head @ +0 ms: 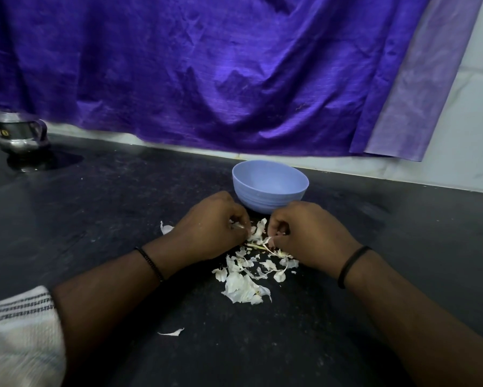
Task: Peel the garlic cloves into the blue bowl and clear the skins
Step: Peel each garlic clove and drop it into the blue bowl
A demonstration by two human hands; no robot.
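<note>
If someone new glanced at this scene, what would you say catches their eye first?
Probably the big purple cloth hanging across the back wall, with the blue bowl on the dark counter just below it. In front of the bowl, the left hand and right hand work close together, fingers curled over a scatter of white garlic skins.

Dim, soft overall (edges bowed by wide-angle lens).

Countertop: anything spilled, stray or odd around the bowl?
Mostly expected peeling mess: garlic skins piled in front of the blue bowl. Two strays lie apart from the pile, one skin beside the left hand, another nearer the camera. Bowl upright; nothing damaged.
</note>
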